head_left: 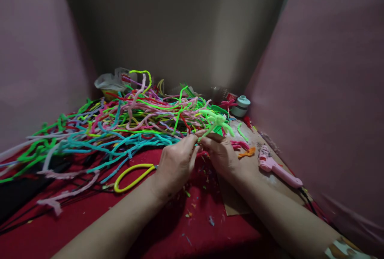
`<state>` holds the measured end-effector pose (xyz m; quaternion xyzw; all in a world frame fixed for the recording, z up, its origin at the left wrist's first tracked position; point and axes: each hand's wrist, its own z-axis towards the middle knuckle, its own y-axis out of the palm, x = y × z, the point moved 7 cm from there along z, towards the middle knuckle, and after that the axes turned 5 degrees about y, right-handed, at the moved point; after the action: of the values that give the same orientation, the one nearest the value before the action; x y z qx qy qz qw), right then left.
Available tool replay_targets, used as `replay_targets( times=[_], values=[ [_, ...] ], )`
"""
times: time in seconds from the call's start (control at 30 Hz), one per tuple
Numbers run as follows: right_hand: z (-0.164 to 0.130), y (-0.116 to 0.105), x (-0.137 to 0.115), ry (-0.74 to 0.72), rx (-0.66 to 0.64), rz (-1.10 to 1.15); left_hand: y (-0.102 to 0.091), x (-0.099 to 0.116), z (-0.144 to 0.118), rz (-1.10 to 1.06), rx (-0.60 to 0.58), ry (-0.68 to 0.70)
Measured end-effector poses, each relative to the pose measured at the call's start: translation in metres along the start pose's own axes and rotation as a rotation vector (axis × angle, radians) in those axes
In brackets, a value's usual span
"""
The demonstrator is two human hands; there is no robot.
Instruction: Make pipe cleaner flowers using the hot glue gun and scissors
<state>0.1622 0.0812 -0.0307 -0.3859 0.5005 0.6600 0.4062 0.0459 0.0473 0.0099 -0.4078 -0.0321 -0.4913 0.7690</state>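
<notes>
My left hand [175,163] and my right hand [220,153] meet over a red cloth [168,227]. Both pinch the stem of a light green pipe-cleaner shape [217,122] that sticks up and away from my fingertips. Its top is a fuzzy bundle of loops. Behind it lies a big tangled heap of pipe cleaners [120,125] in green, pink, teal and yellow. Scissors with yellow handles [130,176] rest on the cloth just left of my left wrist.
A pink glue gun [277,167] lies on a cardboard sheet [237,203] to the right, with orange and pink scraps [246,153] near it. A pale blue round container [241,106] stands at the back right. Pink walls close in both sides.
</notes>
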Motion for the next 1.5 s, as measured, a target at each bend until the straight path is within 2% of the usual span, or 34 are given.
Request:
replay_targets(
  times=[0.07, 0.13, 0.3, 0.47, 0.67, 0.9, 1.0, 1.1, 1.23, 1.5],
  values=[
    [-0.002, 0.001, -0.003, -0.036, 0.010, -0.044, 0.000, 0.000, -0.001, -0.022, 0.001, 0.011],
    [-0.004, 0.002, -0.007, -0.056, 0.012, -0.080, 0.000, -0.002, 0.000, -0.106, 0.000, -0.046],
    [-0.007, 0.006, -0.013, -0.056, -0.044, -0.116, 0.003, -0.012, 0.003, -0.432, 0.010, -0.329],
    [-0.004, 0.003, -0.012, -0.043, -0.061, -0.087, 0.011, -0.015, 0.002, -0.705, -0.049, -0.529],
    [0.003, 0.006, -0.007, 0.078, -0.142, 0.055, 0.018, -0.016, 0.001, -0.960, -0.122, -0.568],
    [-0.006, 0.006, -0.008, 0.135, -0.228, 0.109, 0.039, -0.003, -0.010, -1.239, -0.403, -0.626],
    [-0.013, 0.007, -0.009, 0.161, -0.254, 0.134, 0.044, 0.001, -0.013, -1.320, -0.443, -0.640],
    [-0.016, 0.003, -0.012, 0.156, -0.237, 0.072, 0.047, 0.002, -0.014, -1.315, -0.457, -0.620],
    [-0.015, -0.006, -0.013, 0.130, -0.173, 0.013, 0.045, 0.000, -0.011, -1.205, -0.423, -0.618],
    [-0.007, -0.019, -0.017, 0.027, -0.059, 0.046, 0.030, -0.010, -0.001, -0.747, -0.283, -0.541]
  ],
)
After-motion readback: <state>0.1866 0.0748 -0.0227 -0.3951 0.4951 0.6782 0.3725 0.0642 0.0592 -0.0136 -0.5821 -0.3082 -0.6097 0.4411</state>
